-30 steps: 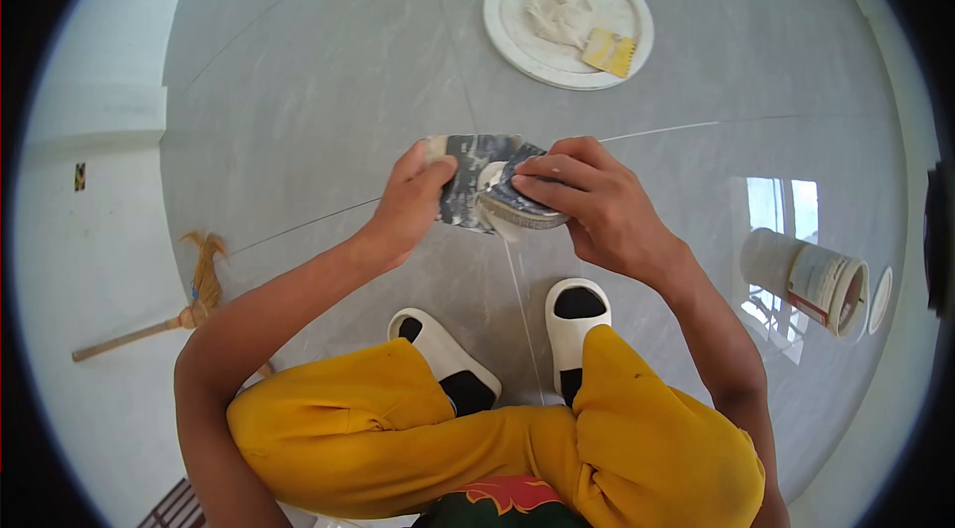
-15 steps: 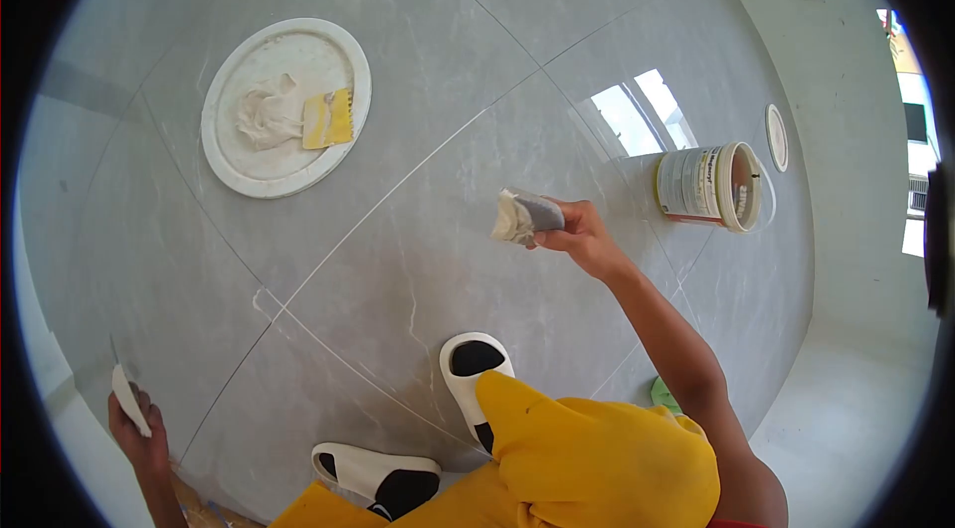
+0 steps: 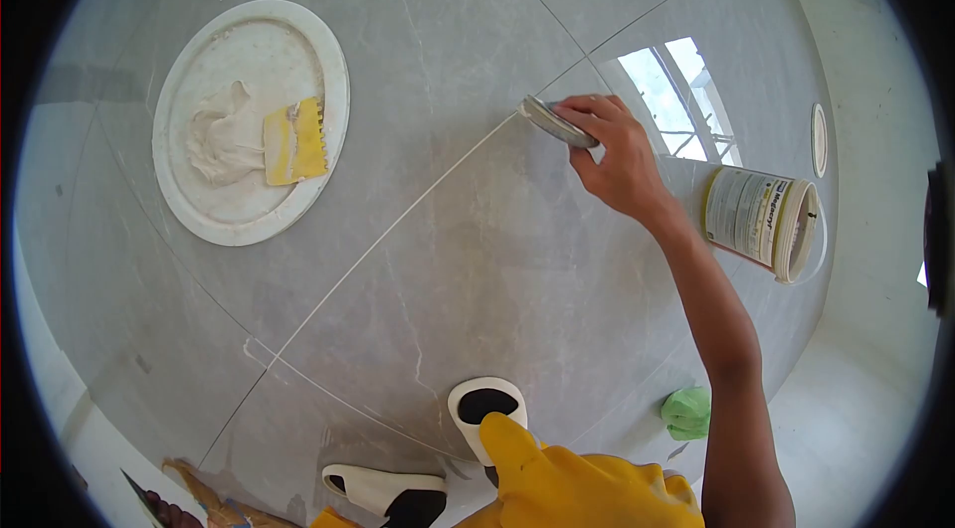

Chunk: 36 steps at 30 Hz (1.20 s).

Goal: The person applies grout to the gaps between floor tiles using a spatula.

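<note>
My right hand (image 3: 619, 155) is closed around a thin grey scraper (image 3: 559, 126). Its edge touches the floor at a tile joint, where a white filled line (image 3: 398, 222) runs down and left. Some white paste shows at the scraper's tip. My left hand (image 3: 171, 512), mostly cut off at the lower left edge, is closed on a thin-bladed scraper (image 3: 139, 497); its handle is hidden. A round white lid (image 3: 303, 38) lies on the floor at the upper left, bearing a mound of whitish paste (image 3: 221, 142) and a yellow notched spreader (image 3: 295, 142).
At the right, a labelled plastic bucket (image 3: 748, 215) stands near the wall, with a small white disc (image 3: 819, 140) beyond it. A crumpled green bag or cloth (image 3: 686, 415) lies by my right arm. My white sandals (image 3: 383, 491) are at the bottom, and brown cardboard-like material (image 3: 204, 496) is lower left.
My right hand has moved up and slightly right, bringing the grey scraper onto the tile joint. My left hand has dropped toward the lower edge with its scraper. The view has shifted.
</note>
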Each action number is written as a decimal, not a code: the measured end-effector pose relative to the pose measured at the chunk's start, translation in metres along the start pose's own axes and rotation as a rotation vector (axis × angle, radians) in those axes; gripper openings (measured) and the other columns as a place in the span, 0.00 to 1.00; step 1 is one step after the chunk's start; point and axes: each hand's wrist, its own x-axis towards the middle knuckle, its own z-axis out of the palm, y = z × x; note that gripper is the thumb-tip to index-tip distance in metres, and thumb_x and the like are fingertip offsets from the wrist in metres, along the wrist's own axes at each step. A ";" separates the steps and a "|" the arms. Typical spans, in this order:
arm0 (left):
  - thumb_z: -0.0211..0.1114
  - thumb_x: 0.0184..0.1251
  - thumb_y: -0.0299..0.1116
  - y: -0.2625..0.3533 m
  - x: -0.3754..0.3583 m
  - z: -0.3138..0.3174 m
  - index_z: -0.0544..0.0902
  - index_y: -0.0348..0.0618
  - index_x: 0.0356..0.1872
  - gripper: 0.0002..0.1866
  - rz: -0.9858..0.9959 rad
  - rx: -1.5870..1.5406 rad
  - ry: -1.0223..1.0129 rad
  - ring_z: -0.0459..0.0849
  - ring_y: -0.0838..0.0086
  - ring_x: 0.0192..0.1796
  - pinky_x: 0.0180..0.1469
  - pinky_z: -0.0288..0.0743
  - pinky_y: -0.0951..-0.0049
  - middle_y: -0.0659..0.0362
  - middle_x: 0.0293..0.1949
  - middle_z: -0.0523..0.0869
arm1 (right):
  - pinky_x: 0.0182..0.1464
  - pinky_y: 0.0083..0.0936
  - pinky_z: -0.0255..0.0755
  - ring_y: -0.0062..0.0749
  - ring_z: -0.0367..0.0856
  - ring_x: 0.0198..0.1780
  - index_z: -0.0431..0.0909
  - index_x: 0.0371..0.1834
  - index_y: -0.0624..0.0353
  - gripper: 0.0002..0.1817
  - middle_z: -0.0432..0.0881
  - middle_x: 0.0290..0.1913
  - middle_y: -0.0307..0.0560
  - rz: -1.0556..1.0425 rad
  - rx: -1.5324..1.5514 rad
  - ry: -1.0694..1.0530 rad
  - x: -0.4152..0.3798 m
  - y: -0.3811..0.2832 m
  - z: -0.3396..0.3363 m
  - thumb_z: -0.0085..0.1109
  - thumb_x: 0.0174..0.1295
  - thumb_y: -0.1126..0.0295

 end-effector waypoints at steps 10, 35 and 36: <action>0.53 0.69 0.31 0.010 0.038 -0.029 0.63 0.41 0.66 0.25 -0.128 -0.066 -0.790 0.77 0.73 0.40 0.39 0.75 0.80 0.55 0.48 0.78 | 0.45 0.23 0.81 0.33 0.77 0.49 0.83 0.47 0.60 0.19 0.81 0.50 0.40 -0.389 -0.569 -0.199 0.020 0.021 0.007 0.66 0.49 0.80; 0.52 0.70 0.32 0.001 0.024 -0.023 0.65 0.40 0.62 0.21 0.025 -0.159 -0.682 0.76 0.75 0.36 0.36 0.74 0.80 0.56 0.43 0.78 | 0.44 0.28 0.81 0.35 0.77 0.47 0.84 0.41 0.63 0.12 0.80 0.46 0.40 -0.213 -0.700 -0.180 0.061 0.093 -0.050 0.57 0.54 0.81; 0.52 0.70 0.32 0.000 0.025 -0.022 0.65 0.40 0.62 0.20 0.028 -0.161 -0.682 0.76 0.75 0.35 0.36 0.73 0.80 0.56 0.42 0.78 | 0.44 0.28 0.81 0.35 0.77 0.47 0.84 0.40 0.63 0.11 0.80 0.45 0.40 -0.205 -0.689 -0.122 0.054 0.091 -0.035 0.57 0.54 0.82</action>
